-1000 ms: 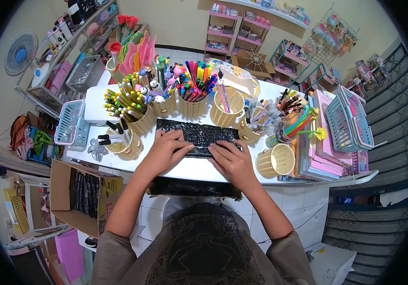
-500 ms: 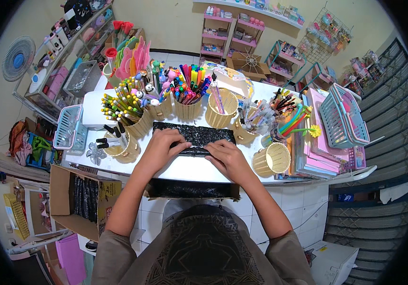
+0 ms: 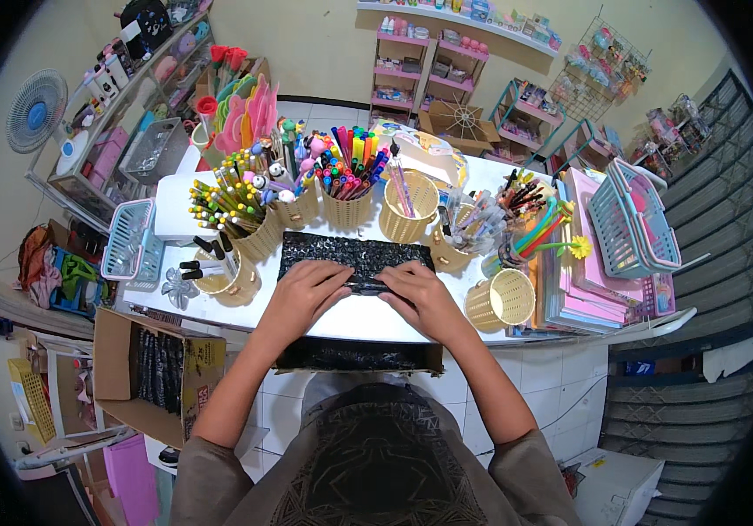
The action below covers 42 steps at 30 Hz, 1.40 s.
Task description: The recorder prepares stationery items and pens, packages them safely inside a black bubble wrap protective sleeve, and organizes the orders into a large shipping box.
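1. Well, the black package (image 3: 360, 252) lies flat on the white table (image 3: 363, 325).
2. The left hand (image 3: 304, 295) and right hand (image 3: 423, 300) rest palm-down over the package's near edge, fingers outstretched; whether either pinches it, I can't tell.
3. Pen cups (image 3: 347, 211) stand beyond the package; an open carton (image 3: 205, 352) sits left of it, lower down.

The person's left forearm (image 3: 245, 379) and right forearm (image 3: 492, 386) are slanting inward from below. The left hand (image 3: 304, 294) is lying palm down, its bent fingers (image 3: 332, 274) pointing rightward; the right hand (image 3: 422, 300) is mirroring it, pointing leftward, and a gap is separating the two.
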### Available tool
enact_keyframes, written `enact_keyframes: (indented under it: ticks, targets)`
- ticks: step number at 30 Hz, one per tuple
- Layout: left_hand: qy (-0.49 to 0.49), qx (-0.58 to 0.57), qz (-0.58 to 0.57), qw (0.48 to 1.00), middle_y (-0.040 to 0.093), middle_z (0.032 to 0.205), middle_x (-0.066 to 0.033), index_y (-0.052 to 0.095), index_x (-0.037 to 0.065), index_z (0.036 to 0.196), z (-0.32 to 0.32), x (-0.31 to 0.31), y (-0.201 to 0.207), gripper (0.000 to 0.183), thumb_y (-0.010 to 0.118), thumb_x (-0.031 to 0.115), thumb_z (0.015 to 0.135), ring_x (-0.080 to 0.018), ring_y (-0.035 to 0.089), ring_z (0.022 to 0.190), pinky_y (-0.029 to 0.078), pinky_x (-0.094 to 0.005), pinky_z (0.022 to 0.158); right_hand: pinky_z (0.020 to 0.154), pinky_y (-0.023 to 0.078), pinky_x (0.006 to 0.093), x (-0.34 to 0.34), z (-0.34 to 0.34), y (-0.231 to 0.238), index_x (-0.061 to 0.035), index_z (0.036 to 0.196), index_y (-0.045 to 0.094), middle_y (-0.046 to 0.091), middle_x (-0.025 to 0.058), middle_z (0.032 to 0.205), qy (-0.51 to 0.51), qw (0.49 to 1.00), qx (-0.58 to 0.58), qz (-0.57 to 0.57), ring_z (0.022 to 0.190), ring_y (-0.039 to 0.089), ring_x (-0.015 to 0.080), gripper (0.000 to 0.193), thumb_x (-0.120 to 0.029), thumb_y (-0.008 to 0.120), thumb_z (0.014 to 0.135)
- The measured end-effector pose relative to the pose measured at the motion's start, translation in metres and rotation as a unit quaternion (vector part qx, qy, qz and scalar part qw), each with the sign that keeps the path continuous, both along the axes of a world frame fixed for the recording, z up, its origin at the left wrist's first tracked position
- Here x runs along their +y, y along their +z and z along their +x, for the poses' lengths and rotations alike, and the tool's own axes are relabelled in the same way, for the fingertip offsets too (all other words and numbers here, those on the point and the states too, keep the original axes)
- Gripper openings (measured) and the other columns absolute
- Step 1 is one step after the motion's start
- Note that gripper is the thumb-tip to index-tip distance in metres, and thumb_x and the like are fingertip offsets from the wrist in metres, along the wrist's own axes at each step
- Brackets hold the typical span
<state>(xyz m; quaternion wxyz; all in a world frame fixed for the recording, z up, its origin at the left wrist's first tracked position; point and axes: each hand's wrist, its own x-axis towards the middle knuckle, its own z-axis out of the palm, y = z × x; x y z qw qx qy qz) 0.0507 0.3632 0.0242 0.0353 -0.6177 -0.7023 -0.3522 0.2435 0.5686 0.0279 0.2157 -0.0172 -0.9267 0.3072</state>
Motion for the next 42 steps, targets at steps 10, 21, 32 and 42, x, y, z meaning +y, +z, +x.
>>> enact_keyframes:
  ticks: [10, 21, 32, 42]
  targets:
    - [0.025, 0.001, -0.058, 0.998, 0.064, 0.108, -0.0064, 0.081, 0.009, 0.124, -0.004, 0.007, 0.009, 0.025, 0.077, 0.023, 0.103, -0.0275, 0.062, 0.11, 0.041, -0.0438, 0.101, 0.105, 0.054, 0.0483, -0.005, -0.004, 0.001, -0.0002, 0.126, 0.078, 0.072, 0.0142, 0.12, -0.031, 0.997, 0.032, 0.07, 0.122, 0.064, 0.0394, 0.027, -0.009, 0.078, 0.1]
    - [0.055, 0.005, -0.016, 0.998, 0.069, 0.097, -0.0035, 0.081, 0.009, 0.109, -0.001, 0.011, 0.002, 0.014, 0.077, 0.021, 0.102, -0.0244, 0.067, 0.099, 0.043, -0.0428, 0.098, 0.082, 0.056, 0.0441, -0.009, -0.005, -0.001, -0.004, 0.121, 0.08, 0.067, 0.0104, 0.097, -0.078, 0.995, 0.047, 0.042, 0.092, 0.069, 0.031, 0.025, -0.009, 0.079, 0.097]
    - [0.149, 0.0, 0.032, 0.988, 0.068, 0.097, -0.0046, 0.08, 0.007, 0.106, 0.015, 0.021, 0.001, 0.012, 0.076, 0.018, 0.103, -0.026, 0.067, 0.099, 0.043, -0.043, 0.096, 0.088, 0.064, 0.0426, -0.018, -0.002, -0.002, -0.0017, 0.125, 0.08, 0.08, 0.0148, 0.116, -0.101, 0.987, 0.084, 0.087, 0.102, 0.077, 0.0341, 0.033, -0.006, 0.085, 0.092]
    - [0.116, -0.013, 0.023, 0.993, 0.08, 0.113, -0.0074, 0.078, 0.006, 0.109, 0.004, 0.018, -0.006, 0.024, 0.083, 0.026, 0.097, -0.0305, 0.074, 0.107, 0.05, -0.0478, 0.107, 0.093, 0.06, 0.0433, -0.013, -0.006, 0.0, 0.0015, 0.128, 0.077, 0.076, 0.0129, 0.119, -0.105, 0.987, 0.05, 0.109, 0.112, 0.071, 0.0313, 0.034, -0.006, 0.082, 0.094]
